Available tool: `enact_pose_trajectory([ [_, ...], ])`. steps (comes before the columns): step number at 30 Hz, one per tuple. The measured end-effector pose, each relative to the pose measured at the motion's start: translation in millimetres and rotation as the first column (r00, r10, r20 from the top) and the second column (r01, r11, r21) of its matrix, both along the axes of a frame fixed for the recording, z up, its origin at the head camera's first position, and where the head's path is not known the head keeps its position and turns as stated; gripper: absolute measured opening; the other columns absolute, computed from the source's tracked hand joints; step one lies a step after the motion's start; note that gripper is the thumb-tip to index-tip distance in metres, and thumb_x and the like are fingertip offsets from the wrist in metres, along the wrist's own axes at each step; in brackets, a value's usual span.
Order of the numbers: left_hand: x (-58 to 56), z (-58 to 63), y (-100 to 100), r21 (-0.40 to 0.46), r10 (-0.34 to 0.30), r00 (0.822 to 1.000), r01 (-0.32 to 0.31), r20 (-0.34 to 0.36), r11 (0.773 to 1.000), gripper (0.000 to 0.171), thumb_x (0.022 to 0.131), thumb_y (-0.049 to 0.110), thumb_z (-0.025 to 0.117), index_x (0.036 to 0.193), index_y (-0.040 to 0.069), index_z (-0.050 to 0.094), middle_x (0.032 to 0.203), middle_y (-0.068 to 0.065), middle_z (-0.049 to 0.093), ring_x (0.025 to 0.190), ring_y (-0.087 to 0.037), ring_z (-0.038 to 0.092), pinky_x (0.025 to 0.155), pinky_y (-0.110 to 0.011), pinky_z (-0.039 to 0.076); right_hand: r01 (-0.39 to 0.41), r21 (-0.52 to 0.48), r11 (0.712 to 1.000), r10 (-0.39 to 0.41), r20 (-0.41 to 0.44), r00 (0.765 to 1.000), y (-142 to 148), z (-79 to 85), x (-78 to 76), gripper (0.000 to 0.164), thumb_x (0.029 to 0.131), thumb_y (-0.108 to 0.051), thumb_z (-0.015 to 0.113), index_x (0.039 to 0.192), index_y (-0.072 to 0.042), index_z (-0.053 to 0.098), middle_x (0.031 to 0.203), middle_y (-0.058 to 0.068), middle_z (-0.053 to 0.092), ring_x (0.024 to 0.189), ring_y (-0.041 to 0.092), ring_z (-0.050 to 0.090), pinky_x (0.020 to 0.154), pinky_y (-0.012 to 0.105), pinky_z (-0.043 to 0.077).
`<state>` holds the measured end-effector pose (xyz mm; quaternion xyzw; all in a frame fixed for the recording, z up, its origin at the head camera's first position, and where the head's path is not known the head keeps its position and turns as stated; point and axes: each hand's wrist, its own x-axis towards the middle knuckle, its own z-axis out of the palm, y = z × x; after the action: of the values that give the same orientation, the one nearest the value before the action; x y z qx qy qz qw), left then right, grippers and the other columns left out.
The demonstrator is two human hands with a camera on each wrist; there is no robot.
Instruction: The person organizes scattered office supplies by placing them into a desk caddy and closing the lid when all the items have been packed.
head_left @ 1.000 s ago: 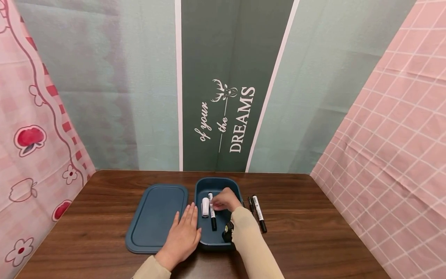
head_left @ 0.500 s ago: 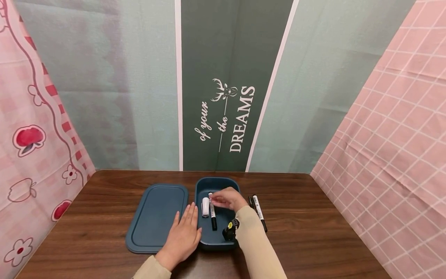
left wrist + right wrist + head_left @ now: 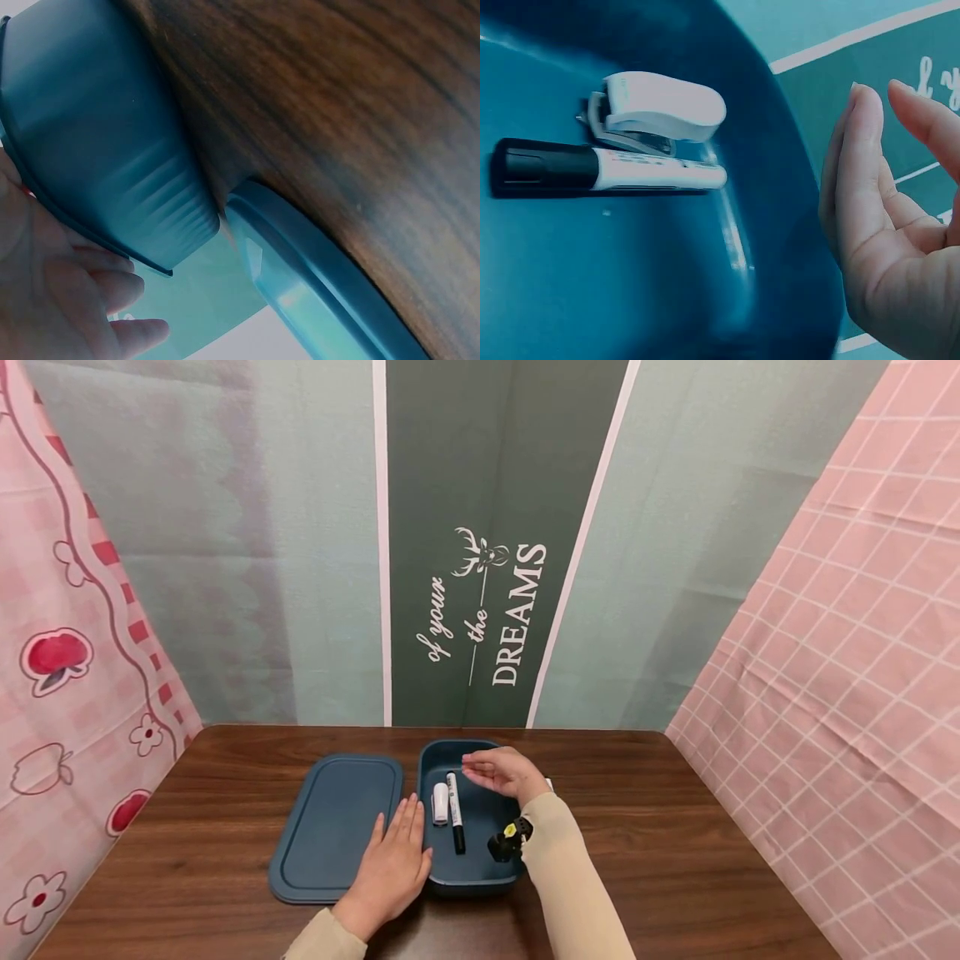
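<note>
A blue box [image 3: 472, 887] stands on the table with a white marker [image 3: 455, 810] with a black cap lying in it. Beside the marker lies a small white stapler [image 3: 664, 105], its metal underside showing in the right wrist view. My left hand [image 3: 392, 867] rests with straight fingers against the box's left rim. Above the right part of the box hovers my right hand [image 3: 508, 772], holding nothing. In the right wrist view its thumb and fingers are apart. A black camera [image 3: 510, 839] sits at the right wrist.
Left of the box lies a flat blue lid [image 3: 337, 827] on the wooden table [image 3: 675, 860]. A white tip [image 3: 550, 784] of a marker peeks out behind the right wrist; the rest is hidden. Curtains hang behind and at both sides.
My right hand has let go of the marker and lifted up and to the right. The marker and stapler stay in the box. My left hand has not moved.
</note>
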<state>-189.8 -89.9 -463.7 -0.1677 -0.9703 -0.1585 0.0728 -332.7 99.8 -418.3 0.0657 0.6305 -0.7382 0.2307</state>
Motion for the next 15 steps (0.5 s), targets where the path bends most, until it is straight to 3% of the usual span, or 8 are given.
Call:
enact_pose_trajectory([
  [5, 0.1, 0.0, 0.0, 0.002, -0.003, 1.000, 0.003, -0.018, 1.000, 0.057, 0.095, 0.025, 0.051, 0.139, -0.010, 0.038, 0.148, -0.023, 0.031, 0.136, -0.035, 0.030, 0.106, -0.057, 0.023, 0.051, -0.026, 0.998, -0.051, 0.012, 0.999, 10.4, 6.1, -3.6, 0.025, 0.089, -0.001, 0.063, 0.112, 0.009, 0.063, 0.105, 0.021, 0.065, 0.080, 0.019, 0.068, 0.086, 0.035, 0.049],
  [9, 0.1, -0.1, -0.8, 0.004, -0.006, 1.000, 0.006, -0.022, 1.000, 0.057, 0.095, 0.025, 0.051, 0.138, -0.011, 0.038, 0.147, -0.024, 0.032, 0.136, -0.035, 0.030, 0.106, -0.057, 0.023, 0.081, -0.039, 0.996, -0.080, 0.020, 0.997, 19.4, 13.6, -3.2, 0.028, 0.089, 0.000, 0.062, 0.115, 0.010, 0.061, 0.109, 0.022, 0.064, 0.082, 0.019, 0.068, 0.085, 0.034, 0.049],
  [15, 0.3, -0.5, -1.2, 0.001, -0.005, 1.000, 0.005, -0.018, 1.000, 0.057, 0.095, 0.025, 0.051, 0.139, -0.010, 0.038, 0.148, -0.023, 0.031, 0.136, -0.035, 0.030, 0.106, -0.057, 0.023, 0.069, -0.033, 0.997, -0.069, -0.006, 0.998, 35.1, 19.2, -5.8, 0.034, 0.090, 0.001, 0.059, 0.122, 0.014, 0.054, 0.099, 0.018, 0.066, 0.084, 0.020, 0.067, 0.095, 0.039, 0.041],
])
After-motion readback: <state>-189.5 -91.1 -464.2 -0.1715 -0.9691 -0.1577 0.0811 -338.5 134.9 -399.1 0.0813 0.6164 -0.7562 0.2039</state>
